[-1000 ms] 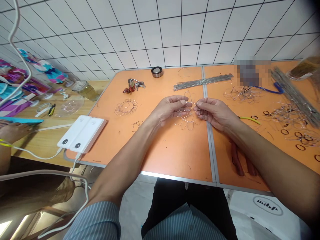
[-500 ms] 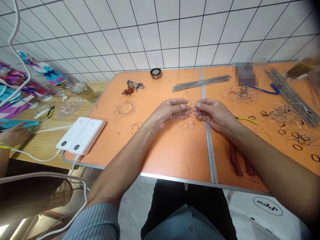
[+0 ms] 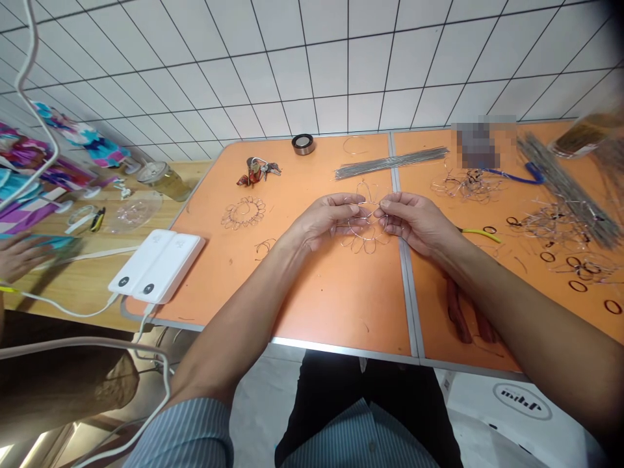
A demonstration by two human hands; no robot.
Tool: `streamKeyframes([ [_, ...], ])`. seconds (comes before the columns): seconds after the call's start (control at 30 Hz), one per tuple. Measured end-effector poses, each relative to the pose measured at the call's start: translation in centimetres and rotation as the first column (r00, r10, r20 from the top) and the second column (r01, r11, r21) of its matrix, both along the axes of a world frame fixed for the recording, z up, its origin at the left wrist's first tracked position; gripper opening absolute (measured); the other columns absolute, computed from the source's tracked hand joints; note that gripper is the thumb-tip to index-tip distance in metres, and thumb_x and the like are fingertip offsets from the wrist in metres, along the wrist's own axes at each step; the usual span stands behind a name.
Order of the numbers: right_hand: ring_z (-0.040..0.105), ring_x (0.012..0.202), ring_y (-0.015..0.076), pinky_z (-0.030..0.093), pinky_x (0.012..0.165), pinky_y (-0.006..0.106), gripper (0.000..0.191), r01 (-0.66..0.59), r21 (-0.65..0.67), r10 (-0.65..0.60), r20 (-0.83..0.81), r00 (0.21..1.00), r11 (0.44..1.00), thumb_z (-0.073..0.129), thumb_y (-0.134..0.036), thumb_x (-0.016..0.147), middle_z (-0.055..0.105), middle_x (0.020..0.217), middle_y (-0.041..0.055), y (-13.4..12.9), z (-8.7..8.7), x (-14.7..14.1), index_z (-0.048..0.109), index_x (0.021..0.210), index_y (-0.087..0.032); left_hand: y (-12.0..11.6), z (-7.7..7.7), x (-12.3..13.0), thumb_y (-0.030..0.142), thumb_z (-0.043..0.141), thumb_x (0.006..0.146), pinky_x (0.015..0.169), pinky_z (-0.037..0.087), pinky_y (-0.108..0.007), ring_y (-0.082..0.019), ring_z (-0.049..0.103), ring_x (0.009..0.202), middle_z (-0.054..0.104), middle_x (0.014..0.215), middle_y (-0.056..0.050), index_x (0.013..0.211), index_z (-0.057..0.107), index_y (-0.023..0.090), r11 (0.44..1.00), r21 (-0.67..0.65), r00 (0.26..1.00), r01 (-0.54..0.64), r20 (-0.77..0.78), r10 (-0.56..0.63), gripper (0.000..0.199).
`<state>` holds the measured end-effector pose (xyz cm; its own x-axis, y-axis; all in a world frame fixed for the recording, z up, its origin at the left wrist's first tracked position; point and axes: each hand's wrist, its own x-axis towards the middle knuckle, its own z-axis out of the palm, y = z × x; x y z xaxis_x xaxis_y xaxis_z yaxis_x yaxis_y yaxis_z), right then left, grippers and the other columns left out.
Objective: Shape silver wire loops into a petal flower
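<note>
Thin bent wire, a looped flower-shaped ring [image 3: 365, 244], hangs between my hands over the orange table [image 3: 336, 305]. My left hand [image 3: 331, 218] pinches its left side between thumb and fingers. At the ring's right side, my right hand [image 3: 409, 218] grips the wire near its upper part. The fingertips of both hands are a short way apart. A similar looped wire ring [image 3: 244, 212] lies flat on the table to the left. Behind my hands rests a bundle of straight wires [image 3: 390, 162].
Red-handled pliers [image 3: 458, 312] lie beneath my right forearm, with a yellow-handled tool [image 3: 482, 234] beyond. Wire tangles [image 3: 550, 221] and dark rings [image 3: 578, 286] are at right. Keys [image 3: 266, 168], a tape roll [image 3: 303, 143] and white power banks [image 3: 158, 266] are left. Another person's hand [image 3: 19, 257] is far left.
My hands keep nearly the same place and hold on the wire ring. The other person's hand at the far left has shifted slightly left and up.
</note>
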<state>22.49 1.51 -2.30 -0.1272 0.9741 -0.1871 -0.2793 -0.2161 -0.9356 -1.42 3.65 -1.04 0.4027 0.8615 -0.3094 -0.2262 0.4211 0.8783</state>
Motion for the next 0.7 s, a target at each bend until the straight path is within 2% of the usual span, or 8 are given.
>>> streamKeyframes([
  [0.4, 0.075, 0.073, 0.0107, 0.062, 0.062, 0.017, 0.055, 0.015, -0.018, -0.015, -0.007, 1.000, 1.000, 0.125, -0.040, 0.054, 0.088, 0.086, 0.0033, -0.17, 0.17, -0.05, 0.083, 0.084, -0.021, -0.41, 0.27, 0.47, 0.008, 0.087, 0.101, 0.087, 0.071, -0.032, -0.019, 0.089, 0.083, 0.091, 0.098, -0.010, 0.113, 0.084, 0.014, 0.999, -0.019, 0.998, -0.045, -0.051, 0.044, 0.014],
  [0.7, 0.074, 0.075, 0.0110, 0.061, 0.064, 0.018, 0.050, 0.014, -0.016, -0.014, 0.002, 1.000, 1.000, 0.122, -0.036, 0.060, 0.087, 0.088, 0.0035, -0.20, 0.05, -0.02, 0.082, 0.086, -0.021, -0.42, 0.24, 0.48, 0.010, 0.090, 0.100, 0.094, 0.070, -0.035, -0.019, 0.089, 0.084, 0.091, 0.098, -0.009, 0.114, 0.085, 0.014, 0.999, -0.021, 0.998, -0.035, -0.060, 0.033, 0.015],
])
